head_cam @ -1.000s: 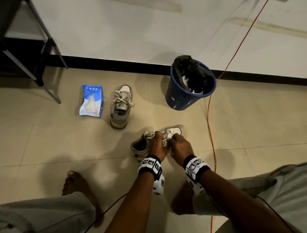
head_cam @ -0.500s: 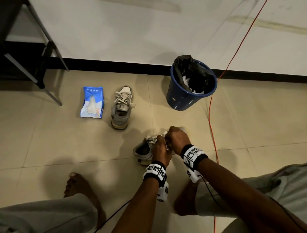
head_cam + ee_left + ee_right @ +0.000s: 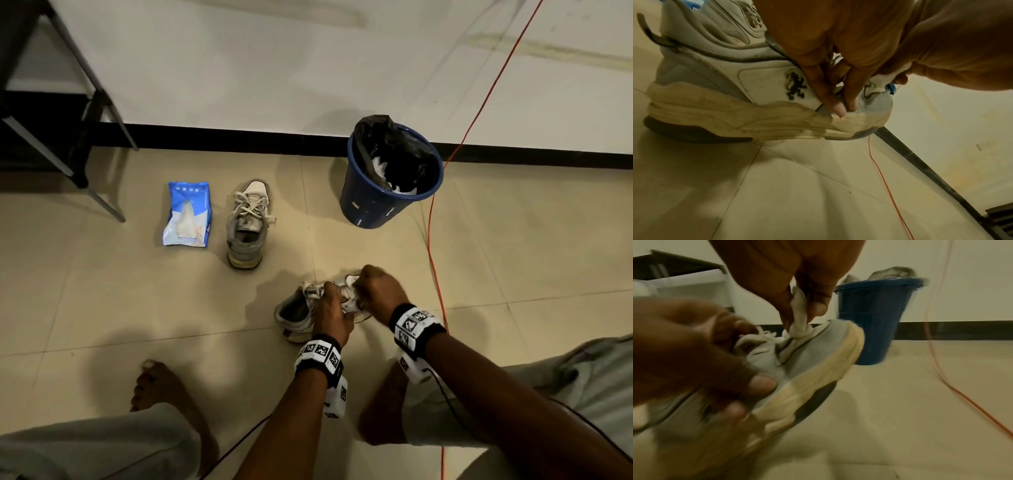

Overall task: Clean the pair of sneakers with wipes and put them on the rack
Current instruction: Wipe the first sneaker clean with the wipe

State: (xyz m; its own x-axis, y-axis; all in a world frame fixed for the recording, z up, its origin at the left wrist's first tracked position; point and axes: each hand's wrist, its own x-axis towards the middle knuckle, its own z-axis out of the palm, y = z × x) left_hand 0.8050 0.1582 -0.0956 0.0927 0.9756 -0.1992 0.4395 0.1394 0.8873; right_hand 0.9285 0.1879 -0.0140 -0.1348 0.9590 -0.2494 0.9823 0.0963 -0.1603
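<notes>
I have my left hand (image 3: 330, 313) wrapped over the middle of the near sneaker (image 3: 294, 310), fingers (image 3: 830, 91) curled down its side next to the black lion logo (image 3: 795, 85), with the fingertips reaching the cream midsole. The sneaker sits on the tiled floor (image 3: 513, 257) in front of my knees, its toe raised and pointing toward the blue bin (image 3: 390, 178). My right hand (image 3: 380, 291) is clenched around a crumpled white wipe (image 3: 799, 318), pinching it between thumb and fingers and pressing it onto the upper just behind the toe, beside the laces. The 2 hands are close together on this 1 shoe. The second sneaker (image 3: 248, 224) stands upright on the floor farther out, toe toward the wall, with the blue wipes packet (image 3: 187, 214) lying just beside it on its left. The bin has a black liner with white wipes inside. An orange cable (image 3: 435, 246) runs along the floor to the right of the bin. The dark rack's legs (image 3: 85, 137) show at the far left.
</notes>
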